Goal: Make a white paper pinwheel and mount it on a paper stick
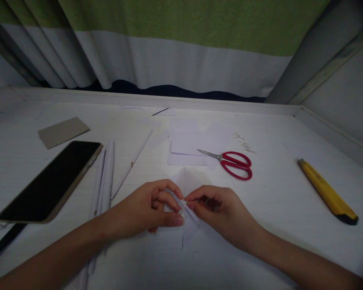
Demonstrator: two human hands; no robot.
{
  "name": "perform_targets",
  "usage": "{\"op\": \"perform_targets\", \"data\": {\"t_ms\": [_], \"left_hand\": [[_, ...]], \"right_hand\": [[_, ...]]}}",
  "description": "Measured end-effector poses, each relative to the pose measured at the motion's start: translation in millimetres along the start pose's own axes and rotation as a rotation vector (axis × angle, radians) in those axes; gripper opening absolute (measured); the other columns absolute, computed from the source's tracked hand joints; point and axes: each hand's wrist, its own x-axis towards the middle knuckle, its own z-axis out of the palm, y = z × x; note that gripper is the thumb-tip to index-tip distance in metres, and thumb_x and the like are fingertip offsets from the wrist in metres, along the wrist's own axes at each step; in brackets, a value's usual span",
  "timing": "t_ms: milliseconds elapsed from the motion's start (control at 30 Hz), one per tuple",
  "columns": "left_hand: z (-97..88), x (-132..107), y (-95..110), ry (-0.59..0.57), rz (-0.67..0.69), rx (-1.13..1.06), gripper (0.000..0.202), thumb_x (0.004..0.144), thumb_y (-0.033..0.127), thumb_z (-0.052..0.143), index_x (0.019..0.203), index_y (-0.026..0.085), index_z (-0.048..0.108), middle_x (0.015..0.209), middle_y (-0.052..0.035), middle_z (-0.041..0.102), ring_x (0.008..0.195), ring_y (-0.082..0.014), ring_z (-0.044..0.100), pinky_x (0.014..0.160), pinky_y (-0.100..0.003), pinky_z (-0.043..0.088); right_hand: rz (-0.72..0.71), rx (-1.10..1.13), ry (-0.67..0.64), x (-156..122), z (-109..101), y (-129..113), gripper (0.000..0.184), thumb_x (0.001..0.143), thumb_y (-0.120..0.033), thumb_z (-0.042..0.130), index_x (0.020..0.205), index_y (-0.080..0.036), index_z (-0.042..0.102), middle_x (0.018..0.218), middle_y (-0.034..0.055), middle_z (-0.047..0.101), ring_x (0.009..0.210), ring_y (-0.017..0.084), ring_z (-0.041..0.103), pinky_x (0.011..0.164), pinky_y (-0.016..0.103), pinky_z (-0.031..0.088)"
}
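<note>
Just above the white table, near the front middle, my two hands meet at a folded piece of white paper [193, 219]. My left hand [159, 207] grips the paper from its left side, with the thumb below and the fingers curled above. On the other side, my right hand [216, 207] pinches thumb and forefinger together at the paper's upper tip. Something small and pale shows between the fingertips, too small to name. Beyond the hands lie red-handled scissors [234, 163], their closed blades resting on sheets of white paper [189, 143].
At left lie a smartphone [53, 181], a grey card [63, 132] and rolled white paper tubes [107, 177]. A thin paper stick [133, 163] lies beside them. A yellow utility knife [326, 191] is at right. A raised edge [157, 100] borders the table's back, before a curtain [181, 60].
</note>
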Motion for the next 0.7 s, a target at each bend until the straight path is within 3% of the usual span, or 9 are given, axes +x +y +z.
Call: {"op": "perform_targets", "data": {"t_ms": [433,700], "left_hand": [[-0.3,2.5,-3.4,0.033,0.002,-0.034,0.034,0.058,0.025,0.072,0.085,0.019,0.053,0.071,0.0044,0.063,0.038,-0.0026,0.044,0.036,-0.014,0.04],[-0.5,1.5,-4.0,-0.003,0.021,-0.05,0.032,0.059,0.023,0.072,0.086,0.02,0.054,0.072,0.0051,0.064,0.039,-0.0014,0.045,0.037,-0.011,0.04]], "right_hand": [[0.022,0.025,0.01,0.4,1.1,0.3,0.013,0.073,-0.017,0.054,0.079,-0.019,0.065,0.064,0.0011,0.062,0.056,0.012,0.051,0.05,0.023,0.039],[0.017,0.01,0.049,2.1,0.9,3.0,0.013,0.073,-0.017,0.053,0.079,-0.018,0.064,0.064,0.0012,0.062,0.058,0.013,0.054,0.052,0.024,0.042]]}}
